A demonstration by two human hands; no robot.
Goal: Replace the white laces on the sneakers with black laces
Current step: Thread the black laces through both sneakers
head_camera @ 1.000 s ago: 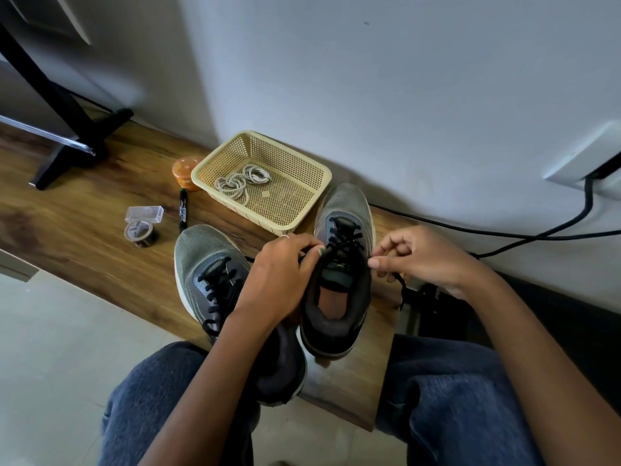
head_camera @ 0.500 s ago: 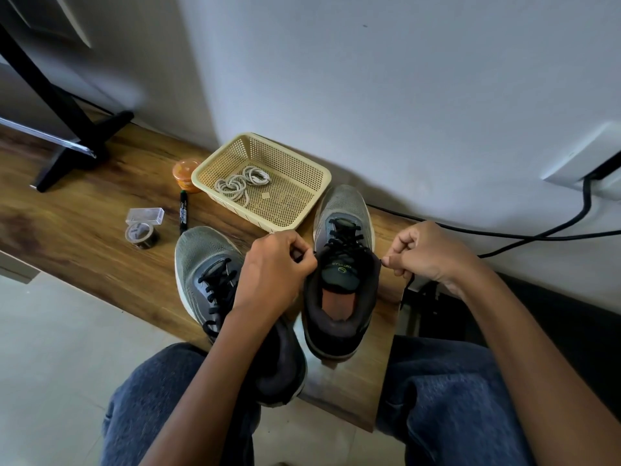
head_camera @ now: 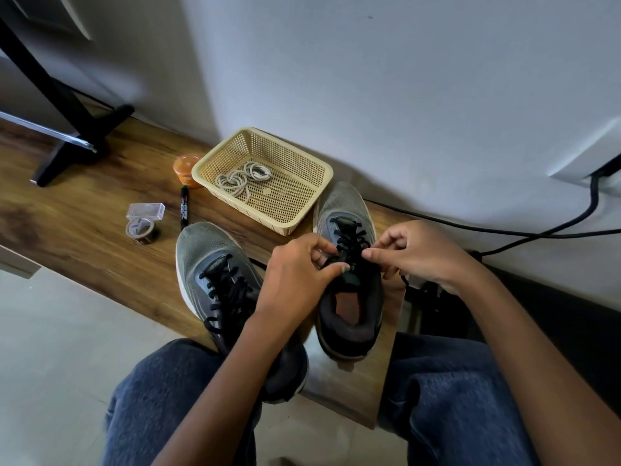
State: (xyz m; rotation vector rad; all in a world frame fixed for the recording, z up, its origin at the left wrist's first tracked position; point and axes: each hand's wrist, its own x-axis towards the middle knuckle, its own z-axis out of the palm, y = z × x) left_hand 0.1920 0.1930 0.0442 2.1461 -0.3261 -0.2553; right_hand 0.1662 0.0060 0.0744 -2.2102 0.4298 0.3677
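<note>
Two grey sneakers stand on a wooden board, both threaded with black laces. The left sneaker (head_camera: 215,264) is partly hidden by my left forearm. Over the tongue of the right sneaker (head_camera: 349,297) my left hand (head_camera: 299,274) pinches one end of the black lace (head_camera: 347,235). My right hand (head_camera: 416,253) pinches the other end from the right side, and a loose piece of lace hangs below it. The white laces (head_camera: 240,179) lie coiled in a beige plastic basket (head_camera: 302,216) behind the sneakers.
An orange jar (head_camera: 184,169), a black marker (head_camera: 184,206), and a tape roll (head_camera: 141,228) with a small clear box (head_camera: 148,211) lie left of the basket. A black stand foot (head_camera: 74,142) is far left. A black cable (head_camera: 537,230) runs along the wall at right.
Both hands had pulled apart sideways with the lace ends half a second ago. Now they have come back together over the right sneaker's tongue.
</note>
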